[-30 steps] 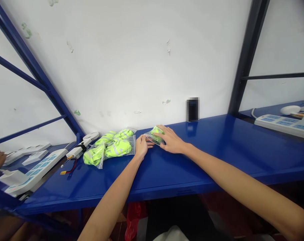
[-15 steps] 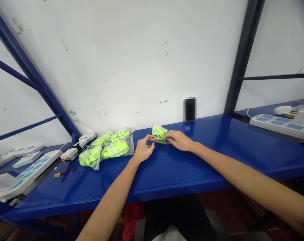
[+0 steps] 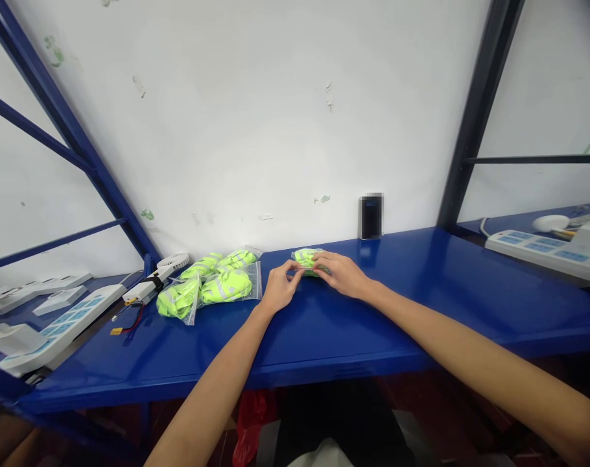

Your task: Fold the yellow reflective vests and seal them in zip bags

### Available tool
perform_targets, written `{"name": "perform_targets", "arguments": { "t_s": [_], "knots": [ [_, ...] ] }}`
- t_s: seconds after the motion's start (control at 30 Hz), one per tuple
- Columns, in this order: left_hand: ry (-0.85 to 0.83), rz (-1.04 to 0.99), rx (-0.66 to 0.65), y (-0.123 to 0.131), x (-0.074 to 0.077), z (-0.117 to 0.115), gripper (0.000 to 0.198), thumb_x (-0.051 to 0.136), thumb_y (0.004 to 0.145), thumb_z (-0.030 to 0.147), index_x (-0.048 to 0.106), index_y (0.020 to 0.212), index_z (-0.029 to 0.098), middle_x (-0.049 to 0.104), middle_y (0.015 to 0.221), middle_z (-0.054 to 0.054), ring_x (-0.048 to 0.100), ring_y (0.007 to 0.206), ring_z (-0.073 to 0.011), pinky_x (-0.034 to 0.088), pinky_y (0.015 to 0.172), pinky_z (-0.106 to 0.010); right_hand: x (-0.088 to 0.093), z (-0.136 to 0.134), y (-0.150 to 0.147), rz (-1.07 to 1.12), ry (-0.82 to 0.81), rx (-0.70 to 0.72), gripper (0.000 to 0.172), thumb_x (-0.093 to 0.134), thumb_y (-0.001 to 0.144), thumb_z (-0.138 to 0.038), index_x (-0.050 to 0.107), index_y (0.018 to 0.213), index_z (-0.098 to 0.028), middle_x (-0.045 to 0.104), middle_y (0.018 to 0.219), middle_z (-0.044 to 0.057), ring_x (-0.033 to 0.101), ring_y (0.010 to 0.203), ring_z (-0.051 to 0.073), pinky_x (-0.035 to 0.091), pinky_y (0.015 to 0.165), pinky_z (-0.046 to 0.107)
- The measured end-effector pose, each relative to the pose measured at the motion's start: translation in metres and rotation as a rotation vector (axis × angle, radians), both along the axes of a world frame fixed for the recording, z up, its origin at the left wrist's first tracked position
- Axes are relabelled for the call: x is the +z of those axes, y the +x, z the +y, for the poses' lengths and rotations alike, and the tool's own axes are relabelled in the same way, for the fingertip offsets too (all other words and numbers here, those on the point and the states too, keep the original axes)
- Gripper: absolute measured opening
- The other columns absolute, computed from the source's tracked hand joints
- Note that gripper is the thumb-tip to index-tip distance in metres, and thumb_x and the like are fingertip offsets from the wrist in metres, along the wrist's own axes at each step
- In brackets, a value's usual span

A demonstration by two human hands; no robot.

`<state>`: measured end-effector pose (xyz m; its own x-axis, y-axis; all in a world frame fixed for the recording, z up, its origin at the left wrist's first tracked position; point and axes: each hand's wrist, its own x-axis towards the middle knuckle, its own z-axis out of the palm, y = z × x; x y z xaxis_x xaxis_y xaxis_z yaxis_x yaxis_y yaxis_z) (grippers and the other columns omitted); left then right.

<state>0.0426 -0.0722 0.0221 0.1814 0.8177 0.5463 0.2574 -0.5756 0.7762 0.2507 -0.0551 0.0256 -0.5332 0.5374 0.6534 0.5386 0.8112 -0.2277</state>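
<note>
A clear zip bag (image 3: 305, 257) with a folded neon-yellow reflective garment inside lies on the blue table, partly hidden by my fingers. Its near edge, a thin reddish line, is pinched at the left end by my left hand (image 3: 280, 285), thumb against fingers. At the other end of that edge, my right hand (image 3: 341, 272) pinches it too, its fingers bent over the bag's right side. To the left, several similar filled zip bags (image 3: 225, 285) rest in a cluster, clear of both hands.
A small white fan (image 3: 173, 261) and a wired device with a yellow connector (image 3: 116, 331) are left of the bags. White power strips (image 3: 66, 327) stand further left, another power strip (image 3: 542, 250) at right. A blurred black object (image 3: 371, 217) leans on the wall.
My hands have drawn closer together, and both now pinch the bag's near edge, which is raised into a straight line. The bag's contents are more covered. The view has shifted slightly.
</note>
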Motion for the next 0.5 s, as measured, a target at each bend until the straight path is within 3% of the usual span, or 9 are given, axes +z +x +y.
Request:
{"name": "perform_targets", "arguments": {
  "t_s": [0.13, 0.3, 0.5],
  "knots": [
    [0.046, 0.056, 0.044, 0.001, 0.001, 0.0, 0.02, 0.064, 0.085, 0.038, 0.07, 0.094, 0.021, 0.069, 0.095, -0.006, 0.063, 0.088, -0.0221, 0.051, 0.072, -0.029, 0.001, 0.004, 0.004, 0.135, -0.064, 0.028, 0.024, 0.05, 0.094, -0.03, 0.072, 0.101, -0.024, 0.067, 0.118, 0.008, 0.062, 0.112, 0.026, 0.049, 0.096, 0.043],
    [0.146, 0.134, 0.047, 0.003, 0.002, -0.003, 0.022, 0.054, 0.091, 0.037, 0.068, 0.098, 0.021, 0.064, 0.1, -0.007, 0.06, 0.088, -0.0204, 0.049, 0.069, -0.027, 0.003, 0.0, 0.002, 0.149, -0.087, 0.02, 0.023, 0.048, 0.096, -0.032, 0.068, 0.102, -0.023, 0.066, 0.113, 0.008, 0.063, 0.104, 0.024, 0.049, 0.092, 0.041],
    [0.153, 0.084, 0.017, 0.006, 0.002, -0.009, 0.019, 0.06, 0.088, 0.037, 0.067, 0.091, 0.02, 0.059, 0.092, -0.007, 0.056, 0.084, -0.019, 0.046, 0.066, -0.025, -0.001, -0.006, -0.006, 0.139, -0.108, -0.005, 0.017, 0.051, 0.094, -0.033, 0.064, 0.092, -0.022, 0.058, 0.111, 0.008, 0.058, 0.103, 0.023, 0.049, 0.089, 0.039]
  ]
}}
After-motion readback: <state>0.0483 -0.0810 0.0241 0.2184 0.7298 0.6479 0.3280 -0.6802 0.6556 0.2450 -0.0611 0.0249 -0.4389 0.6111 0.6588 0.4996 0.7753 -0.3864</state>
